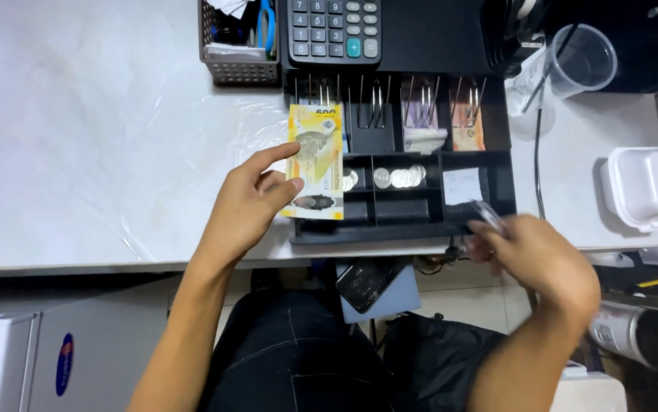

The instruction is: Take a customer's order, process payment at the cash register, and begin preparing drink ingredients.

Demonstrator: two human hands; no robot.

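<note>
Left hand [249, 202] pinching yellow banknote [315, 162] over coin-filled cash drawer [500, 191].

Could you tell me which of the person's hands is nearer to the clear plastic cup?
The right hand is nearer, at the drawer's front right corner, below and left of the clear plastic cup. The left hand holds a yellow banknote far to its left.

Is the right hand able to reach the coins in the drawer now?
Probably yes: the right hand hovers at the open drawer's front edge, and the coins lie uncovered, though its fingers already hold something blurred.
</note>
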